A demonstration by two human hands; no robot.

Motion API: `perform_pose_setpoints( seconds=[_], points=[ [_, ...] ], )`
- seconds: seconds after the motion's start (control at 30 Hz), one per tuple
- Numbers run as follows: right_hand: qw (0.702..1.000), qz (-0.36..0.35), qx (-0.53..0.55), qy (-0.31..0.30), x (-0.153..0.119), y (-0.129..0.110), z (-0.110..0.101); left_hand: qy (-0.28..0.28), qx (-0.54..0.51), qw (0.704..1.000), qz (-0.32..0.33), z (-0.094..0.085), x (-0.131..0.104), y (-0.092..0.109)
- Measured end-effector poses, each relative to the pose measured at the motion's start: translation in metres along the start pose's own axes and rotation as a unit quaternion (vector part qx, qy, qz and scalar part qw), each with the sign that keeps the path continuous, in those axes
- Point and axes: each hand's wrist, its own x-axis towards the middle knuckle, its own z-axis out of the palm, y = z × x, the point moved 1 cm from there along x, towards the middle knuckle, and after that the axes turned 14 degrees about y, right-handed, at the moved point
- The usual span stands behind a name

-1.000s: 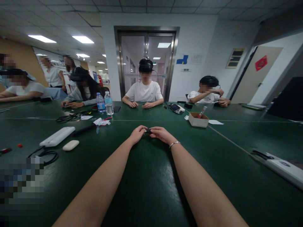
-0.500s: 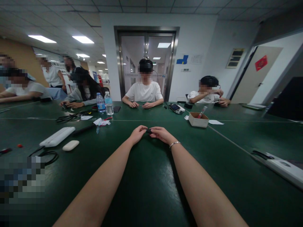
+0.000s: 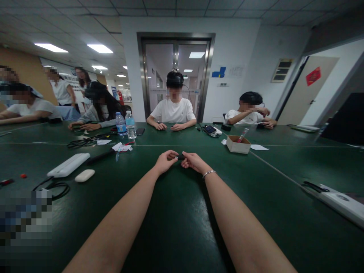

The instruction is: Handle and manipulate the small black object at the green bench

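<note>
A small black object [image 3: 180,156] is between my two hands above the green table [image 3: 176,212], and its exact kind is too small to tell. My right hand [image 3: 195,162], with a silver bracelet [image 3: 209,174] at the wrist, pinches it between thumb and fingers. On the other side, my left hand [image 3: 166,161] has its fingertips closed at the object's left end, where a small light spot shows. Both forearms reach forward over the table.
Left of my arms lie a white case [image 3: 84,175], a white power strip [image 3: 69,165] and cables. Two bottles [image 3: 131,127] stand farther back. A small box [image 3: 238,145] is at the right. Several people sit around the table.
My right hand has turned slightly, with its fingers now more curled. More of the black object shows between the hands, and a light spot has appeared at its left end.
</note>
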Motion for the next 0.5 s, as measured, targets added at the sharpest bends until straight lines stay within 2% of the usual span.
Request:
perform_pose_setpoints(
  seconds=[0.17, 0.37, 0.5],
  points=[
    [0.999, 0.005, -0.030, 0.012, -0.0006, -0.0010, -0.0007, 0.006, -0.015, 1.000, 0.010, 0.0016, 0.0008, -0.0022],
    [0.996, -0.016, 0.065, -0.057, -0.0055, -0.0030, -0.0071, 0.027, -0.001, 0.999, -0.017, -0.0012, 0.0039, -0.0093],
    [0.998, -0.006, -0.006, -0.059, -0.0078, -0.0045, -0.0032, 0.026, -0.005, 0.999, -0.022, -0.0007, 0.0036, -0.0080]
  ],
)
